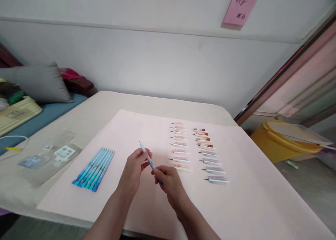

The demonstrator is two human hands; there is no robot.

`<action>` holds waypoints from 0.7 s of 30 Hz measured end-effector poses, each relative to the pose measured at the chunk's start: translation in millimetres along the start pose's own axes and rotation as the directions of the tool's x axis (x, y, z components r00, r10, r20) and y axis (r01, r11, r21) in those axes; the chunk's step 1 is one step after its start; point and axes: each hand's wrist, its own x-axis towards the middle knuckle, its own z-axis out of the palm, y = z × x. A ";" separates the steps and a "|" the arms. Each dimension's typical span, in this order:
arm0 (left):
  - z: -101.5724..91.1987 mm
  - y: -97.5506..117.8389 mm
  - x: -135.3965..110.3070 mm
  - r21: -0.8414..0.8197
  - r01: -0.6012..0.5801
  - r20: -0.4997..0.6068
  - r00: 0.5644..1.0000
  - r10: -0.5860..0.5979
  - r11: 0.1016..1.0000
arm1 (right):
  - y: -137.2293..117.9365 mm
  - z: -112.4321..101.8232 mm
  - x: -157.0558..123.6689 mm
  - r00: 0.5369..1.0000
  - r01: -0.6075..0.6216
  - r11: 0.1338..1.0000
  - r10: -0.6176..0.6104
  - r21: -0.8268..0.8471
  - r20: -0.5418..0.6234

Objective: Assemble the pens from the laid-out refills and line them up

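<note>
Now you pinch one blue pen (147,157) with both hands, left hand (134,170) near its tip, right hand (169,182) at its lower end, over the pink sheet (236,201), between the row of blue pens (93,169) and the pen parts (181,145), so keep it steady.

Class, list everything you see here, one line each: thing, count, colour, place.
pen row: several, blue, sheet's left
small pieces: two columns, about eight each, pinkish and grey, sheet's far middle
sheet: one, pale pink, on table
table: one, beige, against wall
packets: few, clear, table's left
pillow: one, grey, far left
note: one, pink, on wall
tub: one, yellow, right of table
held pen: one, blue, between both hands
left hand: grips pen's upper part
right hand: grips pen's lower end
</note>
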 end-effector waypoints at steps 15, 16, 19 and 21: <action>-2.2 5.1 1.6 0.047 -0.027 -0.076 0.997 0.031 0.999 | 1.3 1.0 0.2 1.000 0.005 0.997 -0.005 -0.076 0.003; -2.9 5.3 2.1 0.062 -0.034 -0.093 0.995 0.040 0.997 | 1.6 1.5 0.2 1.000 0.003 0.997 -0.002 -0.076 0.012; -4.9 5.4 4.1 0.026 -0.029 -0.103 0.994 0.032 0.999 | 1.8 3.2 -0.2 0.999 -0.038 0.999 0.038 -0.013 0.030; -5.2 5.1 5.0 -0.029 -0.027 -0.073 0.997 0.025 0.999 | 1.5 3.6 -0.8 0.997 -0.067 0.996 0.065 0.056 0.040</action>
